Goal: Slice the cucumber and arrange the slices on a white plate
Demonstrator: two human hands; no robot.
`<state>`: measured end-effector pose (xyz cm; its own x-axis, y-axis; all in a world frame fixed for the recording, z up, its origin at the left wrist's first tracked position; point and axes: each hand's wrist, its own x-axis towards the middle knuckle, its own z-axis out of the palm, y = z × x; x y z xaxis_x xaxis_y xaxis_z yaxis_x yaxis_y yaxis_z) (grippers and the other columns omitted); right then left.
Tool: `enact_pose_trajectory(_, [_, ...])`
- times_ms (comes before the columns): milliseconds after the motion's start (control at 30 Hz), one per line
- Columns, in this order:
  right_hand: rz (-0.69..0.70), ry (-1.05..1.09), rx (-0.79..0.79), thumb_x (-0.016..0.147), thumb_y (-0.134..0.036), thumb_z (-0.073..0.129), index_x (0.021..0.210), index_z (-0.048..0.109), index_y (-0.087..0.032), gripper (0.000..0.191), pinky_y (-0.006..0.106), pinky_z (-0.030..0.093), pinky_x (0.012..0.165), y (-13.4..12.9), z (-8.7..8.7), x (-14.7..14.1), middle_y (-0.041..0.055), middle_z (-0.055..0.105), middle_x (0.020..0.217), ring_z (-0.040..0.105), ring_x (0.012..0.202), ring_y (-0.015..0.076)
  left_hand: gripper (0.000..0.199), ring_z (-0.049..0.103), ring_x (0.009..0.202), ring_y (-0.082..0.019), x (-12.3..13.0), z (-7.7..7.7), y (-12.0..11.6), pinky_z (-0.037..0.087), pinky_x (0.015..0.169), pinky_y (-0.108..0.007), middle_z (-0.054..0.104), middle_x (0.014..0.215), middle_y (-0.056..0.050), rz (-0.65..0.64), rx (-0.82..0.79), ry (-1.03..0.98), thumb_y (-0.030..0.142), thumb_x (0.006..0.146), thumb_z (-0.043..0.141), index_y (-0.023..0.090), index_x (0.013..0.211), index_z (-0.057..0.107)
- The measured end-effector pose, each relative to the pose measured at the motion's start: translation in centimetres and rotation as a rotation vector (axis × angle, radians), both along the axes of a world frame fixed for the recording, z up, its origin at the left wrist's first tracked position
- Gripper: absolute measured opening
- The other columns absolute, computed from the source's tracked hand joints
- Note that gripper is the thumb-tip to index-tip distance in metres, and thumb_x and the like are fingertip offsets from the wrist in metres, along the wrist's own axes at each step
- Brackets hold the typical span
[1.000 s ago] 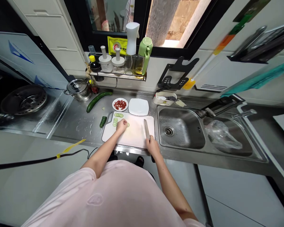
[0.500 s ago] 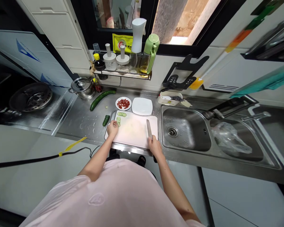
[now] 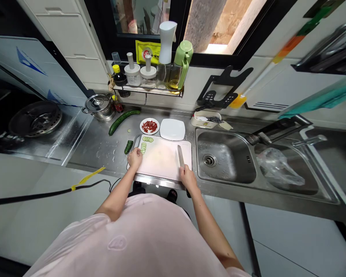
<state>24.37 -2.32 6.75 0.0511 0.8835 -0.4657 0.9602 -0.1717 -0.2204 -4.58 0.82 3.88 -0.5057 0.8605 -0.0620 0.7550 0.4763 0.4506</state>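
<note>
My left hand (image 3: 135,157) is at the left side of the white cutting board (image 3: 161,161), its fingers closed at the lower end of a short row of cucumber slices (image 3: 143,147). Above that row lies another row of slices (image 3: 148,139). My right hand (image 3: 188,177) grips a knife (image 3: 180,156), whose blade points away from me over the board's right part. A cut piece of cucumber (image 3: 128,147) rests on the counter left of the board. Behind the board are a plate of red pieces (image 3: 149,126) and a bare white plate (image 3: 172,129).
A whole cucumber (image 3: 123,121) and a lidded steel pot (image 3: 99,107) are at the back left. To the right is a steel sink (image 3: 225,156). A shelf (image 3: 150,90) with jars and bottles hangs behind; a frying pan (image 3: 36,118) sits far left.
My left hand has shifted slightly left and down along the row of slices. My right hand and the knife have hardly moved. The whole view has shifted a little.
</note>
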Motion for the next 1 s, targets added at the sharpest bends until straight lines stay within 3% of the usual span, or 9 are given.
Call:
enact_pose_trajectory(200, [0.019, 0.000, 0.000, 0.099, -0.042, 0.018, 0.119, 0.046, -0.016, 0.044, 0.026, 0.035, 0.070, 0.0, -0.2, 0.0, 0.0130, 0.064, 0.100, 0.060, 0.090, 0.0215, 0.017, 0.055, 0.094, -0.022, -0.2, -0.2, -0.2, 0.038, 0.080, -0.030, 0.066, 0.096, -0.006, -0.051, -0.022, 0.059, 0.023, 0.080, 0.051, 0.024, 0.091, 0.064])
enact_pose_trajectory(367, [0.020, 0.005, -0.008, 0.099, -0.039, 0.018, 0.119, 0.045, -0.016, 0.041, 0.027, 0.035, 0.072, 0.1, -0.4, -0.1, 0.0134, 0.063, 0.101, 0.059, 0.091, 0.0214, 0.023, 0.054, 0.097, -0.022, 0.3, 0.1, 0.5, 0.037, 0.085, -0.031, 0.064, 0.099, -0.006, -0.067, 0.022, 0.046, 0.023, 0.080, 0.051, 0.025, 0.100, 0.062])
enact_pose_trajectory(667, [0.002, 0.011, -0.022, 0.098, -0.035, 0.021, 0.118, 0.045, -0.015, 0.036, 0.027, 0.036, 0.075, 0.3, -0.2, -0.5, 0.0134, 0.064, 0.102, 0.059, 0.093, 0.0206, 0.036, 0.046, 0.110, -0.028, 2.7, 1.6, 5.7, 0.033, 0.093, -0.039, 0.055, 0.115, -0.011, -0.215, -0.018, 0.053, 0.028, 0.083, 0.050, 0.025, 0.119, 0.057])
enact_pose_trajectory(1000, [0.004, 0.029, -0.011, 0.097, -0.035, 0.022, 0.116, 0.045, -0.017, 0.034, 0.030, 0.038, 0.074, 0.5, -0.8, -0.4, 0.0135, 0.064, 0.098, 0.060, 0.090, 0.0224, 0.040, 0.043, 0.110, -0.029, 2.6, 0.4, 8.9, 0.033, 0.090, -0.042, 0.051, 0.116, -0.013, -0.339, -0.102, 0.215, 0.029, 0.084, 0.047, 0.027, 0.124, 0.052])
